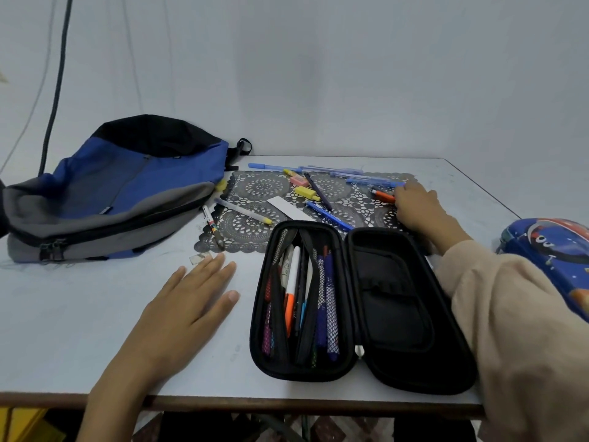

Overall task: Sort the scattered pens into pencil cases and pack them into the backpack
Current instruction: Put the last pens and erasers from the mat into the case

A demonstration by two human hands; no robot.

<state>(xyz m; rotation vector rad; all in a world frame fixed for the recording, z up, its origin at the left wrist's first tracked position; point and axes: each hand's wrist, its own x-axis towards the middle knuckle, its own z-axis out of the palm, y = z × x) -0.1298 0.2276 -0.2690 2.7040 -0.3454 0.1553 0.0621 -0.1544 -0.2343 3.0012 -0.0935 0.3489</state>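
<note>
A black pencil case (360, 307) lies open in front of me, its left half holding several pens behind mesh, its right half holding nothing. Loose pens and markers lie scattered on a black lace mat (255, 202) beyond it. My right hand (414, 205) reaches over the mat and closes on an orange marker (382, 195) at the mat's right side. My left hand (188, 301) rests flat on the table, fingers spread, holding nothing. A blue, grey and black backpack (111, 193) lies on its side at the left, zipped shut.
A second pencil case (554, 256), blue with a red cartoon print, sits at the right table edge. A white card (290, 209), yellow highlighters (306, 192) and a pink eraser (299, 179) lie among the pens. The table's front edge runs just below my wrists.
</note>
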